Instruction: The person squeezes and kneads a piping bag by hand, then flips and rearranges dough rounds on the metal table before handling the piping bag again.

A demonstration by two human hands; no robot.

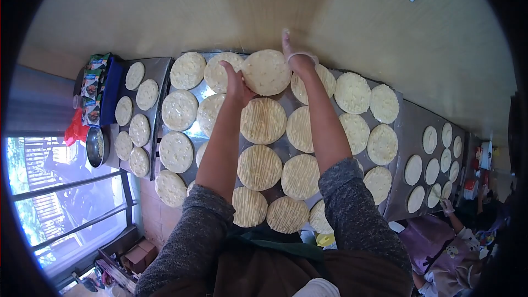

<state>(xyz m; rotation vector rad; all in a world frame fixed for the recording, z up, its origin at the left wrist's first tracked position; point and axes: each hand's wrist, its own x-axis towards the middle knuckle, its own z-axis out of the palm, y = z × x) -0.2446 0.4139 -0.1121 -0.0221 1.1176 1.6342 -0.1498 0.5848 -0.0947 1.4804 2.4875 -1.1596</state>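
A pale flat dough round [267, 72] is held at the back edge of the metal table [278, 193], between my two hands. My left hand [240, 87] grips its lower left edge, thumb raised and the other fingers mostly hidden beneath it. At the right edge is my right hand [301, 61], thumb pointing up and a clear plastic glove cuff at the wrist; its other fingers are hidden. Just below lies a dough round with brownish ridged stripes [263, 120], one of several striped ones. Plain, dimpled rounds [179, 110] lie on both sides, and my forearms cover some.
Side tables hold smaller rounds, left [139, 130] and right [432, 171]. Packets in a blue crate [111, 85] and a dark pan [98, 147] stand far left. A wall [181, 11] rises behind the table. Another person's hand [448, 207] is at the right table.
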